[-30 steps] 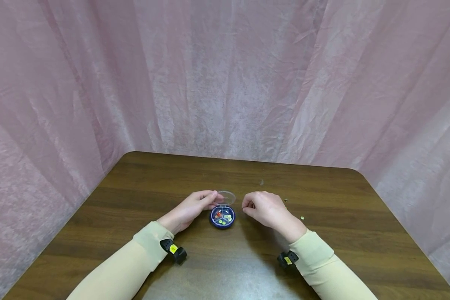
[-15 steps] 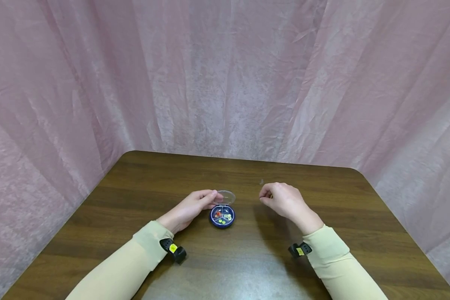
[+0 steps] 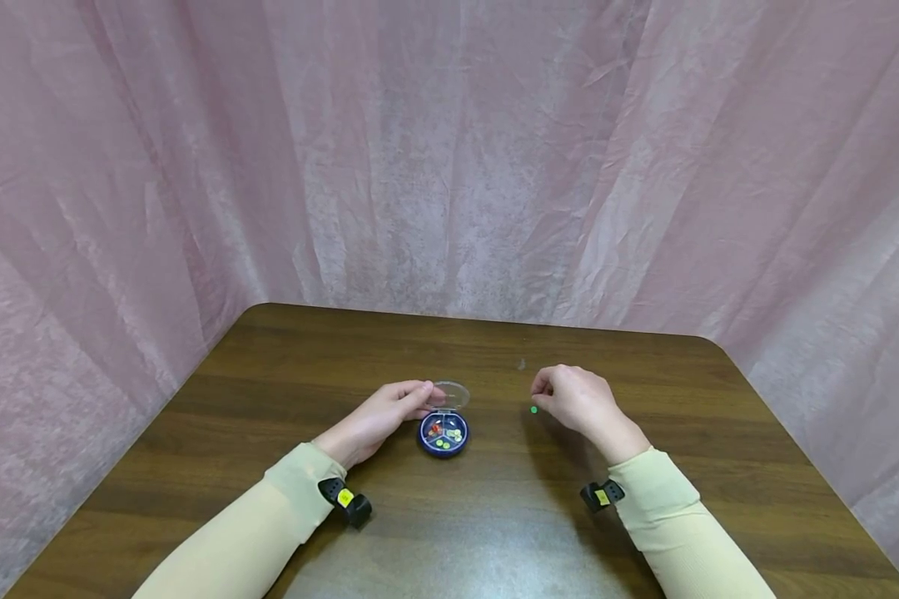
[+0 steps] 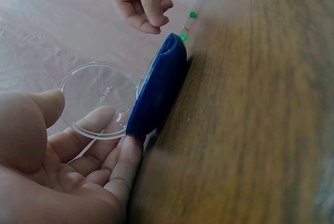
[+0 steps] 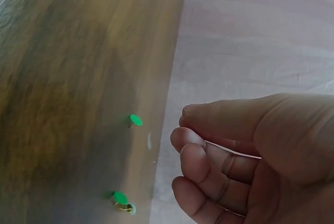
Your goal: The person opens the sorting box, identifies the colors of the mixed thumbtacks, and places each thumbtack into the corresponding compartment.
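Note:
A round blue pill case (image 3: pixel 444 450) stands on the table with its clear lid (image 4: pixel 96 96) raised. Its three compartments hold small red, green and pale pieces, too small to make out singly. My left hand (image 3: pixel 378 416) has its thumb at the lid's rim and its fingers behind, pinching it. To the right of the case, my right hand (image 5: pixel 250 156) hovers over the table. Its fingers are loosely curled, thumb and index tips slightly apart, nothing visible between them. A green thumbtack (image 5: pixel 135 120) stands just below those fingertips, point down.
More thumbtacks (image 5: pixel 119 198) lie close together near my right hand, partly overlapping. The brown wooden table (image 3: pixel 330 349) ends at the back against a pink curtain (image 3: pixel 389 166). A small clear scrap (image 3: pixel 521 364) lies beyond the right hand.
My right hand has moved away from the case to the right and slightly farther back. A green thumbtack now shows beside its fingertips. My left hand and the case have stayed put.

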`<act>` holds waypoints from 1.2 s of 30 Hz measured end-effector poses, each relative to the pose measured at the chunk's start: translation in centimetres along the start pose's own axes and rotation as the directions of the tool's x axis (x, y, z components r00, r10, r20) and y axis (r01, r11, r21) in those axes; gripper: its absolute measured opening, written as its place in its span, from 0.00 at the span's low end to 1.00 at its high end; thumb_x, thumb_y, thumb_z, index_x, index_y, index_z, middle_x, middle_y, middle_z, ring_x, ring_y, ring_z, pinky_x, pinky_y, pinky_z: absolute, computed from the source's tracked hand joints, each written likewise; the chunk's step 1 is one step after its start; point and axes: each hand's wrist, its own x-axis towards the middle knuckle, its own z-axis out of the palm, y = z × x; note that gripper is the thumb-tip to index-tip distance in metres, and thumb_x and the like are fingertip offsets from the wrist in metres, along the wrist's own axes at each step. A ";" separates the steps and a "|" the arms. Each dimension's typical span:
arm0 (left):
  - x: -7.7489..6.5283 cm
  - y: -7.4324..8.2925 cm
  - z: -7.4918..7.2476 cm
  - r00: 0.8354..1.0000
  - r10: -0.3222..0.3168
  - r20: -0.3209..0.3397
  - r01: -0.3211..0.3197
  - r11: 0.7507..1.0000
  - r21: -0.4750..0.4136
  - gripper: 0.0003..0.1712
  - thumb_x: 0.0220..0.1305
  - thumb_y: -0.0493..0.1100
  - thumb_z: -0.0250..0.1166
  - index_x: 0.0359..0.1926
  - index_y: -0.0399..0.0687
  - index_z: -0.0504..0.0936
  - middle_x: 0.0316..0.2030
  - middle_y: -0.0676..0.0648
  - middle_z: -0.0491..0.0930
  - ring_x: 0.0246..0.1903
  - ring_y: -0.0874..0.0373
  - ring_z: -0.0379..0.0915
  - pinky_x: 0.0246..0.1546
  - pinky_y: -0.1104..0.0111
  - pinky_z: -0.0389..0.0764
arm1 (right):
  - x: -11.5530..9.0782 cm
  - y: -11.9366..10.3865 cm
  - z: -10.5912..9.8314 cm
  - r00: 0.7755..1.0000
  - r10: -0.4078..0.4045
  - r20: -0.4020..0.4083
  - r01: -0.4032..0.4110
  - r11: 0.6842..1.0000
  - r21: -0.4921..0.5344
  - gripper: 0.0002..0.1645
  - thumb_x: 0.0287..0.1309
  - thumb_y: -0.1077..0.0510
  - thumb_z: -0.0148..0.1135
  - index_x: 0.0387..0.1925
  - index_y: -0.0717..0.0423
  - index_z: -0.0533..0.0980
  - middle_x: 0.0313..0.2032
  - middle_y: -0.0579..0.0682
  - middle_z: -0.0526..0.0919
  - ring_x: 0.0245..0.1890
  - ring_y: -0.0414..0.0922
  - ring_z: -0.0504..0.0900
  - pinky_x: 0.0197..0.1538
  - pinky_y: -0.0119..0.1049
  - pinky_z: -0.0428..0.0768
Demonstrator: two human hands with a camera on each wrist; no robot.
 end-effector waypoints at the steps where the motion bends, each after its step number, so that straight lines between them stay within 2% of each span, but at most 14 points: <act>1: 0.0 0.0 0.0 1.000 0.000 0.000 0.000 1.000 0.001 0.25 0.90 0.52 0.55 0.65 0.36 0.85 0.64 0.40 0.85 0.64 0.48 0.80 0.72 0.52 0.76 | 0.1 0.1 0.2 1.000 0.001 0.001 -0.001 1.000 -0.006 0.05 0.66 0.56 0.76 0.34 0.42 0.87 0.31 0.39 0.86 0.34 0.42 0.84 0.40 0.49 0.84; 11: -0.2 0.1 0.1 1.000 0.006 -0.001 -0.006 1.000 -0.002 0.25 0.90 0.50 0.54 0.65 0.34 0.85 0.64 0.39 0.85 0.65 0.48 0.80 0.72 0.53 0.77 | 0.1 0.4 1.7 0.998 -0.039 -0.041 0.034 0.994 -0.100 0.07 0.60 0.58 0.78 0.30 0.43 0.86 0.30 0.42 0.86 0.35 0.48 0.87 0.37 0.53 0.85; 17: -0.4 0.1 0.1 1.000 -0.001 -0.006 0.001 1.000 0.003 0.24 0.90 0.49 0.54 0.65 0.34 0.85 0.64 0.39 0.85 0.64 0.47 0.81 0.73 0.52 0.76 | 0.1 0.4 2.3 0.998 -0.064 -0.020 0.061 0.993 -0.104 0.07 0.59 0.58 0.77 0.30 0.42 0.85 0.30 0.41 0.86 0.35 0.48 0.87 0.38 0.53 0.85; 19: -0.5 0.1 0.1 1.000 0.003 -0.005 -0.003 1.000 0.005 0.25 0.90 0.50 0.54 0.65 0.34 0.85 0.64 0.39 0.85 0.64 0.47 0.81 0.73 0.52 0.76 | 0.6 1.2 3.2 0.997 -0.076 -0.017 0.074 0.992 -0.102 0.08 0.59 0.58 0.77 0.30 0.41 0.85 0.30 0.40 0.86 0.35 0.47 0.87 0.37 0.54 0.85; 25: -0.4 0.0 0.1 1.000 0.004 -0.003 -0.004 1.000 0.005 0.25 0.90 0.50 0.55 0.65 0.34 0.85 0.64 0.38 0.84 0.65 0.47 0.80 0.73 0.53 0.76 | 3.9 6.5 9.0 0.990 -0.117 -0.077 0.104 0.982 -0.157 0.09 0.54 0.55 0.74 0.28 0.34 0.83 0.28 0.36 0.83 0.31 0.43 0.84 0.31 0.53 0.81; 26: -0.4 0.0 0.1 1.000 0.008 -0.002 -0.008 1.000 0.004 0.25 0.90 0.50 0.54 0.65 0.33 0.84 0.65 0.37 0.84 0.65 0.47 0.80 0.73 0.52 0.76 | 4.1 7.0 9.4 0.989 -0.123 -0.081 0.109 0.982 -0.156 0.09 0.54 0.55 0.73 0.28 0.33 0.83 0.28 0.35 0.83 0.31 0.43 0.83 0.30 0.52 0.81; 30: -0.2 0.0 0.1 1.000 0.018 0.003 -0.018 1.000 -0.003 0.25 0.90 0.50 0.54 0.65 0.33 0.84 0.65 0.37 0.84 0.66 0.46 0.80 0.73 0.53 0.77 | 4.3 7.1 9.1 0.992 -0.106 -0.062 0.097 0.986 -0.138 0.09 0.55 0.54 0.73 0.27 0.32 0.82 0.28 0.36 0.83 0.31 0.43 0.83 0.31 0.52 0.81; 32: -0.1 0.0 0.1 1.000 0.014 0.002 -0.014 1.000 -0.007 0.25 0.90 0.50 0.55 0.65 0.34 0.85 0.65 0.38 0.84 0.66 0.46 0.80 0.72 0.53 0.77 | 3.9 6.4 8.1 0.995 -0.095 -0.037 0.090 0.988 -0.126 0.11 0.56 0.56 0.73 0.27 0.33 0.82 0.28 0.37 0.83 0.31 0.45 0.83 0.31 0.53 0.82; 36: 0.0 0.2 0.1 1.000 0.005 0.000 -0.005 1.000 -0.008 0.25 0.90 0.51 0.55 0.65 0.34 0.85 0.65 0.38 0.84 0.66 0.47 0.80 0.72 0.53 0.77 | 3.4 5.3 7.2 0.994 -0.101 -0.046 0.093 0.985 -0.147 0.12 0.51 0.59 0.71 0.25 0.36 0.80 0.27 0.39 0.82 0.30 0.47 0.82 0.30 0.53 0.81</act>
